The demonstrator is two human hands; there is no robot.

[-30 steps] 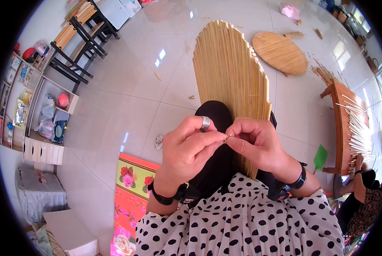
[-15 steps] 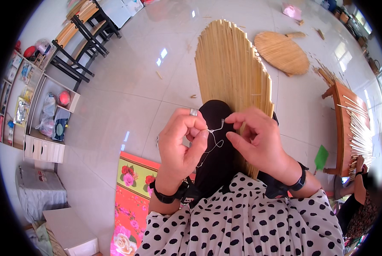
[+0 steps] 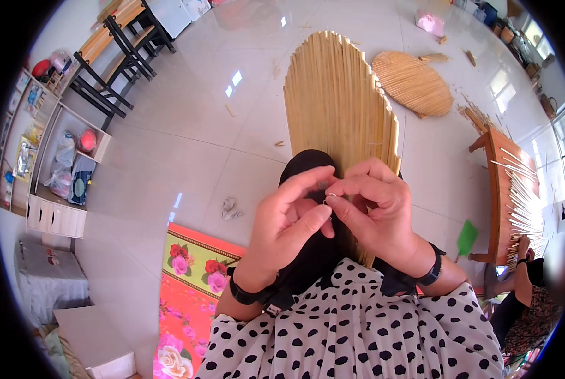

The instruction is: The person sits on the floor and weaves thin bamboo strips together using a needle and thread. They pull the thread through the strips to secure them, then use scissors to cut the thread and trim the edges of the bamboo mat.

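Note:
Close together over my black-clad knee, both hands work on a short, thin white thread (image 3: 332, 195). My right hand (image 3: 378, 207) pinches it between thumb and index finger. My left hand (image 3: 287, 218) has its index finger raised and its thumb bent toward the curled fingers at the thread; most of the thread is hidden there. Just beyond the hands, a long panel of straw-coloured stalks (image 3: 336, 95), laid side by side with a stepped, rounded far end, rests against my legs.
A finished-looking oval stalk mat (image 3: 412, 83) lies on the tiled floor. At right, a person (image 3: 527, 284) sits by a wooden table (image 3: 506, 161) with pale sticks (image 3: 526, 202). Nearby are a green dustpan-like piece (image 3: 467, 237), a floral mat (image 3: 191, 309), crumpled paper (image 3: 230, 208) and shelves (image 3: 55, 170).
My right hand has moved left and my hands have come together. The left index finger has lifted and straightened. The thread's hanging loop no longer shows. The view has shifted slightly.

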